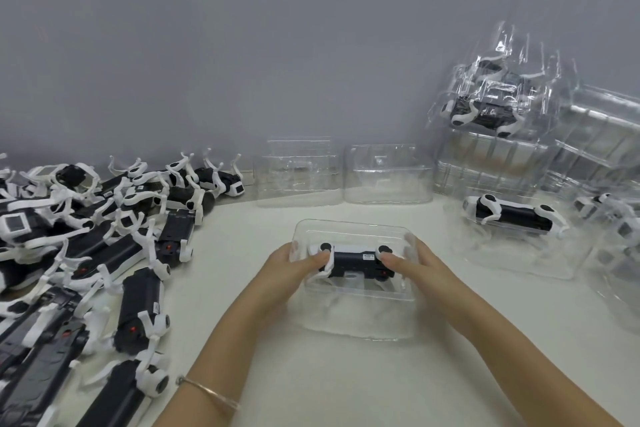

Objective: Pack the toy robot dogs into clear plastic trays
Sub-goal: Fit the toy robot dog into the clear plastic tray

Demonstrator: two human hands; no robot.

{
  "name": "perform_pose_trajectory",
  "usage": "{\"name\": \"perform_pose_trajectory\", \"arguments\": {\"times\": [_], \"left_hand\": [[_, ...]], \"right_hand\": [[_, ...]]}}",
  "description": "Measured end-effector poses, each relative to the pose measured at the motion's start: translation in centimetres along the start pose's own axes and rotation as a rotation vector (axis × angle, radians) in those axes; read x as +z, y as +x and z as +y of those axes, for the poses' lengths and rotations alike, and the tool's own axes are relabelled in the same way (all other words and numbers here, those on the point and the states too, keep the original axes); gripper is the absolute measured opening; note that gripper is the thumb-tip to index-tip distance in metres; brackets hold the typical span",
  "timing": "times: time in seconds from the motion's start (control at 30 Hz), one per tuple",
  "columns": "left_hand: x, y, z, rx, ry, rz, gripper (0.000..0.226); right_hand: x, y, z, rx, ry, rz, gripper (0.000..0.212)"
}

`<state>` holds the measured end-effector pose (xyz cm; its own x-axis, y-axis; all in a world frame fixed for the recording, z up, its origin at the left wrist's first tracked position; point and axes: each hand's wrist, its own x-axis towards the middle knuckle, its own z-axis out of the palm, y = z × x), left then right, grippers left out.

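Far left: a loose pile of toy robot dogs [86, 236], black bodies with white legs, lying tangled on the white table [346, 388] and reaching back to the grey wall [242, 45]; lower left of centre: a thin bracelet [207, 392] on the left wrist; centre: the left hand [294, 269] clasps the left end of a clear plastic tray [356, 322], its thumb reaching over the rim and pressing on a white leg of the toy robot dog [353, 262] inside, its other fingers curled round the outside of the tray wall and seen dimly through the plastic; the dog lies lengthwise on its side in the tray, a round black joint at each end, a small label on its body; the tray itself rests on the table directly in front of the person; the right hand [417, 265] mirrors the left, holding the right end of the same tray with its thumb on the dog's leg at that end and its fingers wrapped round the outer wall; behind, against the wall: two empty trays [296, 172] [388, 175] side by side; right: a packed tray [512, 253] on the table holding one dog, near the stack of clear trays [491, 163]; on top of the stack, a tilted tray [485, 107] with another dog inside; far right edge: more clear packaging with dog parts showing, too blurred to count.
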<state>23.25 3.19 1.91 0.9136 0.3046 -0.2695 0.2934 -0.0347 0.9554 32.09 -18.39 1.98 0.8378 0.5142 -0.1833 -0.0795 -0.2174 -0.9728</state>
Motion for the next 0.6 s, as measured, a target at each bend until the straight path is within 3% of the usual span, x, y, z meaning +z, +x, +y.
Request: {"name": "perform_pose_trajectory", "arguments": {"times": [0.07, 0.1, 0.2, 0.4, 0.6], "left_hand": [[0.1, -0.2, -0.1, 0.085, -0.085, 0.05, 0.009], [0.4, -0.5, 0.2, 0.132, -0.154, 0.077, 0.012], [0.6, -1.1, 1.4, 0.245, -0.319, 0.14, 0.059], [-1.5, -2.4, 3.1, 0.211, -0.438, 0.095, 0.112], [-1.8, -3.0, 3.3, 0.244, -0.43, 0.135, 0.102]], "right_hand": [[0.2, 0.2, -0.6, -0.035, 0.048, -0.05, 0.072], [0.4, 0.4, -1.0, -0.058, 0.087, -0.066, 0.074], [0.7, 0.7, -2.7, -0.128, 0.264, -0.083, 0.089], [1.5, 1.0, -5.1, -0.353, 0.236, -0.053, 0.074], [2.2, 1.1, -5.6, -0.398, 0.178, -0.097, 0.075]]}}
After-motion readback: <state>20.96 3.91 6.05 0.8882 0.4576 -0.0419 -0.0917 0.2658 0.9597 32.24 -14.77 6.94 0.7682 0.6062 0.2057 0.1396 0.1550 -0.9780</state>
